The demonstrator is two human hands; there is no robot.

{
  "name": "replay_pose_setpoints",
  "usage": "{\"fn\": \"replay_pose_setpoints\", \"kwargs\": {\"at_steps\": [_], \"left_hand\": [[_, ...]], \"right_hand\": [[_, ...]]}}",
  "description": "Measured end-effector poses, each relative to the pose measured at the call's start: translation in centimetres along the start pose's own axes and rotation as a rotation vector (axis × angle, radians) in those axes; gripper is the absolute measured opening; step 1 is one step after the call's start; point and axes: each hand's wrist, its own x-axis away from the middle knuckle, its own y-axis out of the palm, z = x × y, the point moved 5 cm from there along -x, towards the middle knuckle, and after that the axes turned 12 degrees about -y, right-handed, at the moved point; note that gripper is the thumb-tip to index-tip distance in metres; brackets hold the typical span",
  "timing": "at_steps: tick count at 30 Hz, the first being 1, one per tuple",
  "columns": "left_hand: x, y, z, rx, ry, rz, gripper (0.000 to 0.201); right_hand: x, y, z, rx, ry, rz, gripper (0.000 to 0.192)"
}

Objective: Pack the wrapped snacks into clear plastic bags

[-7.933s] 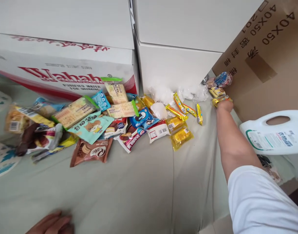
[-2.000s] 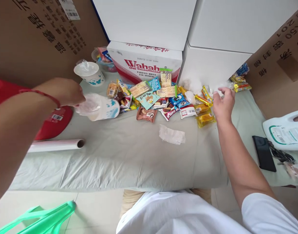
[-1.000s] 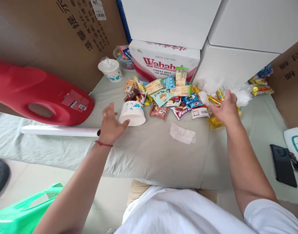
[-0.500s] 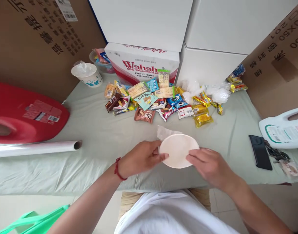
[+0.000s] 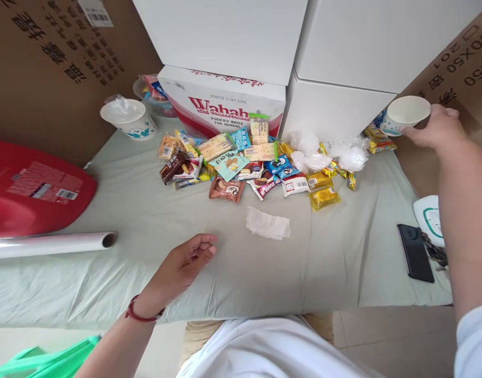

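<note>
Clock positions are read from the centre of the pale green, cloth-covered tabletop point(image 5: 142, 220). At 2 o'clock, the right hand point(image 5: 440, 127) holds a round white paper bowl with blue-green printing point(image 5: 406, 113), mouth upward, its pale interior visible; the thumb and fingers pinch its right side. Small yellow and blue wrapped packets point(image 5: 380, 145) lie just beside or beneath the bowl; whether they touch it cannot be told. At 7 to 8 o'clock, the left hand point(image 5: 181, 266) is over the tabletop, its fingers loosely curled.

At 10 o'clock stands a white paper tub with a blue leaf print point(image 5: 136, 129), containing a crumpled clear plastic bag point(image 5: 121, 108) that rises above the rim. Just behind it, a round clear plastic container point(image 5: 156, 106) holds pink and blue packets point(image 5: 151, 86). Near 12 o'clock stands a white-and-red cardboard water carton point(image 5: 221, 100), its contents hidden; before it lies a heap of individually wrapped snacks point(image 5: 227, 167). A red plastic jug point(image 5: 44, 189) occupies 9 o'clock, cut off by the edge of view. At 3 o'clock, a white plastic jug with green trim point(image 5: 426, 212) is partly covered by the right forearm point(image 5: 461, 210).
</note>
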Motion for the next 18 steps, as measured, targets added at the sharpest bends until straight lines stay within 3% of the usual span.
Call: {"fn": "replay_pose_setpoints", "kwargs": {"at_steps": [2,4,6,9,11,13,15,18], "left_hand": [[0.3,-1.6,-0.4,0.025,-0.001,0.063,0.053],[0.2,-4.2,-0.8,0.045,0.012,0.174,0.048],[-0.7,-7.9,-1.3,0.084,0.026,0.353,0.039],[-3.0,-14.5,-0.8,0.092,0.046,0.698,0.025],[-5.3,-18.2,1.3,-0.083,0.068,0.873,0.024],[-8.1,-20.6,4.9,-0.301,0.153,0.937,0.033],[-11.1,-21.8,8.9,-0.429,0.262,0.914,0.044],[-15.2,-22.5,13.1,-0.441,0.259,0.889,0.052]], "right_hand": [[0.6,0.4,-1.5,-0.038,-0.004,-0.044,0.078],[3.9,0.9,-3.0,-0.120,-0.082,0.016,0.063],[9.3,2.2,-3.9,-0.231,-0.094,0.011,0.033],[19.0,4.7,-5.0,-0.412,-0.138,-0.153,0.019],[24.9,5.5,-5.7,-0.535,-0.158,-0.180,0.020],[29.5,6.2,-6.3,-0.632,-0.112,-0.240,0.020],[32.5,6.4,-6.8,-0.687,-0.062,-0.267,0.020],[34.3,5.9,-6.9,-0.671,-0.039,-0.279,0.020]]}}
